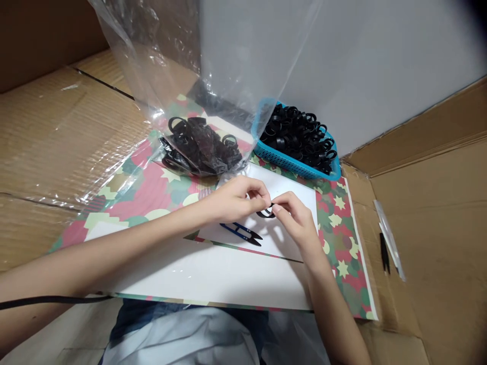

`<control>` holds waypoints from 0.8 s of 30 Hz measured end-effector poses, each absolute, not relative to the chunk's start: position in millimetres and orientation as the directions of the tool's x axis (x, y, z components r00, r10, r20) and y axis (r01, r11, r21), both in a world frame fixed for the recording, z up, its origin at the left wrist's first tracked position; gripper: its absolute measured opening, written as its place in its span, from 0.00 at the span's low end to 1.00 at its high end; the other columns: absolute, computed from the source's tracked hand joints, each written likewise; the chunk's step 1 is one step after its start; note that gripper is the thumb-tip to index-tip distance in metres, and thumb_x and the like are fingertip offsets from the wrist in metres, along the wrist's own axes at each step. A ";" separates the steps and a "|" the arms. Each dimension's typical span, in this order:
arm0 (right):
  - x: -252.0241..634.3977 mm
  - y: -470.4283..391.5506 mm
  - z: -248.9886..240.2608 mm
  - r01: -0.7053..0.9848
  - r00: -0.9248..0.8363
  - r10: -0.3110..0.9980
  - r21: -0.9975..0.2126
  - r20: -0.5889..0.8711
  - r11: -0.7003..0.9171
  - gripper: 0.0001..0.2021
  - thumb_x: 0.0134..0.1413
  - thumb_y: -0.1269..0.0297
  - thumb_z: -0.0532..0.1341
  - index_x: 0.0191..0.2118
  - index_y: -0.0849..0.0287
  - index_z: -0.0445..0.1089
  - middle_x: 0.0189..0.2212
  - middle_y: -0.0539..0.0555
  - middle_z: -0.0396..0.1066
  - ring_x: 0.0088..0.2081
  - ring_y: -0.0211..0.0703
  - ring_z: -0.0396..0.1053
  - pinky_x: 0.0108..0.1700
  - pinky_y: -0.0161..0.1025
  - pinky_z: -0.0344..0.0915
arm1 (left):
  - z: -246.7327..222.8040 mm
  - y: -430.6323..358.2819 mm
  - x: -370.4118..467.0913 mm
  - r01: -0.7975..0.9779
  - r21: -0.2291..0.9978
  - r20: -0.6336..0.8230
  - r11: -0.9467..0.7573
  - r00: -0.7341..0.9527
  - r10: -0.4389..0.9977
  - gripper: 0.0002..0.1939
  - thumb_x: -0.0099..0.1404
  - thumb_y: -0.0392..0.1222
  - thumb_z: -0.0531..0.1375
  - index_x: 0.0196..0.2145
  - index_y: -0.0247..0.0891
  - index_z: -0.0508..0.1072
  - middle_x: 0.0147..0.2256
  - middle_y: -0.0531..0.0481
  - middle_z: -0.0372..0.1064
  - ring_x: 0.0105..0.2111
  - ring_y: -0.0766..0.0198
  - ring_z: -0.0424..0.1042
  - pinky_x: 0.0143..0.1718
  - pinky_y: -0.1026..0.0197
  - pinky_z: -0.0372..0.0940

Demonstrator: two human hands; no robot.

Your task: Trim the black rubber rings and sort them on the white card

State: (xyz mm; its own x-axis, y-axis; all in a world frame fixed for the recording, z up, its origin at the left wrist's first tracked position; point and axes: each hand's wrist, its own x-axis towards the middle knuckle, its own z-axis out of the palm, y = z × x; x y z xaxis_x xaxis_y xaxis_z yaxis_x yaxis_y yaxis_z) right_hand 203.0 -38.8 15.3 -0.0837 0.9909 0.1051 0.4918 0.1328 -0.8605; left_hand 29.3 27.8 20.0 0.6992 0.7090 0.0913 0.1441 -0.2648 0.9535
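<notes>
Cardboard flaps (57, 132) spread out on my far left, and a clear plastic bag (190, 101) droops over them, its bottom heaped with black rings (200, 147). My left hand (236, 198) comes next, fingers curled together and pinching one edge of a small black ring (266, 213). That ring sits just above the white sheet (213, 274), right between my two hands, with the blue-handled snips (241, 233) lying just below it. My right hand (294, 215) pinches the ring's other side, fingertips closed on it. Farther back sits a blue basket (294, 165) full of black rings, and beyond my right wrist lies star-patterned paper (342, 238).
</notes>
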 end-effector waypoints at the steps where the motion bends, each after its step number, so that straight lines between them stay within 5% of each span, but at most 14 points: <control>1: 204.7 -38.6 15.7 0.452 -0.095 0.992 -0.884 0.084 0.118 0.05 0.56 0.64 0.56 0.32 0.56 0.66 0.28 0.48 0.67 0.32 0.37 0.66 0.36 0.37 0.61 | 21.0 29.5 28.9 0.095 0.976 0.066 -0.195 0.728 0.683 0.08 0.57 0.40 0.56 0.28 0.32 0.72 0.25 0.52 0.67 0.26 0.68 0.63 0.29 0.65 0.57; 6: 209.6 -37.2 17.9 0.185 -0.147 0.989 -0.983 -0.012 0.016 0.07 0.51 0.62 0.58 0.26 0.58 0.67 0.23 0.48 0.66 0.27 0.38 0.65 0.32 0.37 0.62 | 25.2 30.8 28.5 -0.013 1.000 0.009 0.002 0.799 0.601 0.07 0.57 0.39 0.57 0.28 0.31 0.71 0.26 0.52 0.66 0.28 0.69 0.63 0.31 0.66 0.58; 13: 204.9 -38.3 23.9 -0.013 -0.139 0.982 -0.992 -0.125 -0.128 0.06 0.45 0.63 0.58 0.22 0.59 0.65 0.20 0.48 0.63 0.22 0.35 0.60 0.26 0.34 0.60 | 29.4 21.5 30.4 -0.034 0.946 0.246 -0.323 0.725 0.644 0.05 0.60 0.39 0.56 0.31 0.33 0.67 0.26 0.54 0.63 0.27 0.70 0.62 0.30 0.66 0.58; 18: 204.1 -37.9 25.6 -0.018 -0.117 0.976 -0.982 -0.185 -0.188 0.07 0.43 0.62 0.59 0.22 0.59 0.64 0.20 0.48 0.60 0.21 0.33 0.57 0.24 0.32 0.60 | 26.8 16.5 28.3 0.180 0.566 0.536 -0.804 0.661 0.525 0.05 0.61 0.35 0.52 0.29 0.36 0.68 0.27 0.51 0.66 0.28 0.67 0.62 0.32 0.62 0.54; 24: 203.9 -36.4 23.2 -0.015 -0.142 0.962 -0.971 -0.234 -0.239 0.07 0.42 0.63 0.60 0.21 0.59 0.65 0.21 0.48 0.61 0.22 0.33 0.57 0.21 0.30 0.60 | 22.9 17.0 26.5 0.330 0.092 0.627 -0.940 0.714 0.312 0.09 0.63 0.36 0.50 0.28 0.37 0.67 0.25 0.50 0.64 0.25 0.65 0.60 0.29 0.57 0.49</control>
State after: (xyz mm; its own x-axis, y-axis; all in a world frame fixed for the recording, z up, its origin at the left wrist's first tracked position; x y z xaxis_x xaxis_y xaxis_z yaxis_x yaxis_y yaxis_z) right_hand 203.9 -36.4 23.2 -0.1421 0.9617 -0.2342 -0.0153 -0.2387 -0.9710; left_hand 26.5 17.0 22.9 0.7142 0.3122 0.6265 0.3296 -0.9396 0.0924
